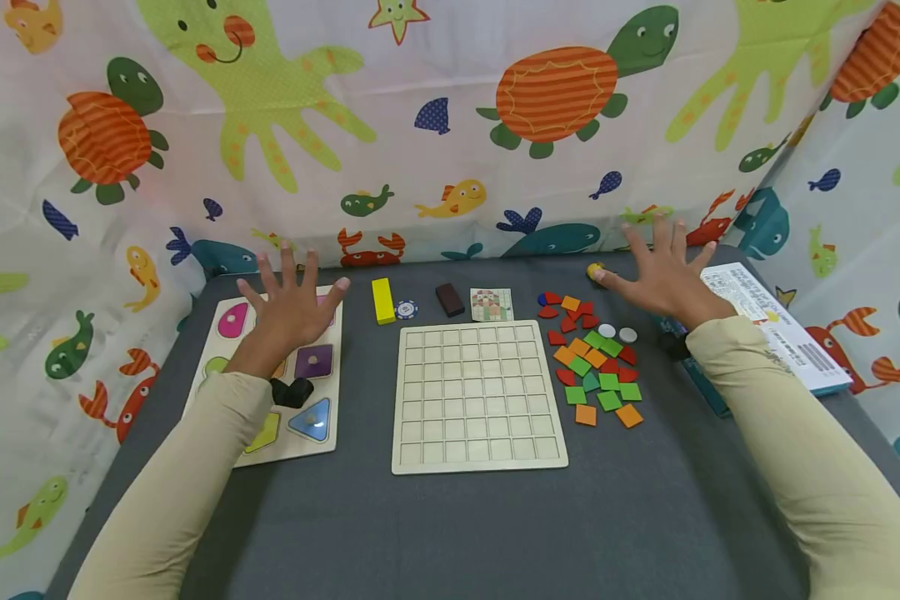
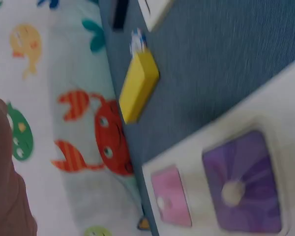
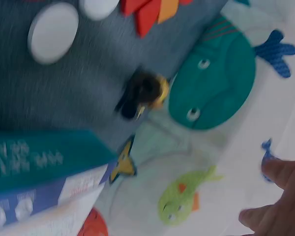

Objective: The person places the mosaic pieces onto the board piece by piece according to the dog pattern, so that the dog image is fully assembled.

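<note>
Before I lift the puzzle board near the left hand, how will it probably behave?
The puzzle board probably stays stiff, as it lies flat with straight edges. The knobbed purple square seems only set into it, so that piece may drop out if the board tilts. Being broad and low, the board is unlikely to roll or tip.

Gridded board [image 1: 480, 398], one; knobbed puzzle [image 1: 291, 447], one; yellow block [image 1: 383, 302], one; brown block [image 1: 450, 301], one; patterned chip [image 1: 406, 310], one; printed card [image 1: 491, 305], one; box [image 1: 776, 329], at least one; white discs [image 1: 627, 335], two; orange squares [image 1: 629, 416], at least five. Red pieces [image 1: 628, 356] and green pieces [image 1: 610, 401] overlap, totals unclear.
</note>
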{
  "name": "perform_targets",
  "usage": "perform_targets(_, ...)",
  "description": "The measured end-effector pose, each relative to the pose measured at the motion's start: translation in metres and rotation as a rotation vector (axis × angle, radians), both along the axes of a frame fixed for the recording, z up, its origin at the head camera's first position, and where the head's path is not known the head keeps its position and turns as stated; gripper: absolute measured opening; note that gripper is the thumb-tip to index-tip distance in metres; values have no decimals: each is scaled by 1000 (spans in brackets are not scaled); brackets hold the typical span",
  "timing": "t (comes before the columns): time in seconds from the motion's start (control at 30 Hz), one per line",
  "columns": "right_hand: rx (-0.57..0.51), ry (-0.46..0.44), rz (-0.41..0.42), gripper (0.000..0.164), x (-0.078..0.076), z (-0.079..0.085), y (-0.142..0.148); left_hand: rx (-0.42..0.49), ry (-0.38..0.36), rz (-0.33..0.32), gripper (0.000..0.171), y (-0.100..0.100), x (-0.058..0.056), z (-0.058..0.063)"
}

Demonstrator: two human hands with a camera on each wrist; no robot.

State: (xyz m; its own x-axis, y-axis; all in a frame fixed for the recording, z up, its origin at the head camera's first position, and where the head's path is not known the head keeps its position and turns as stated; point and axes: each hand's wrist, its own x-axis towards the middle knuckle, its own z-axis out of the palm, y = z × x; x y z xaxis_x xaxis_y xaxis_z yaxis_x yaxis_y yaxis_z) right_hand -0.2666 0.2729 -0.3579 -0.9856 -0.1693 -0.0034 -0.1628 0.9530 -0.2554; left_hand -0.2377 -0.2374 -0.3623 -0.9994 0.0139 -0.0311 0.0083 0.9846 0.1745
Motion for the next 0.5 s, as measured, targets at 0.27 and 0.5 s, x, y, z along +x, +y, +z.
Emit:
perform_targets(0.27,-66,68,184,51,8,-13,-24,226,-49,-299,86,14,32,-16)
perform_targets(0.5,-143,-106,203,38,8,-26,-36,324,-101,-406,69,26,63,-23)
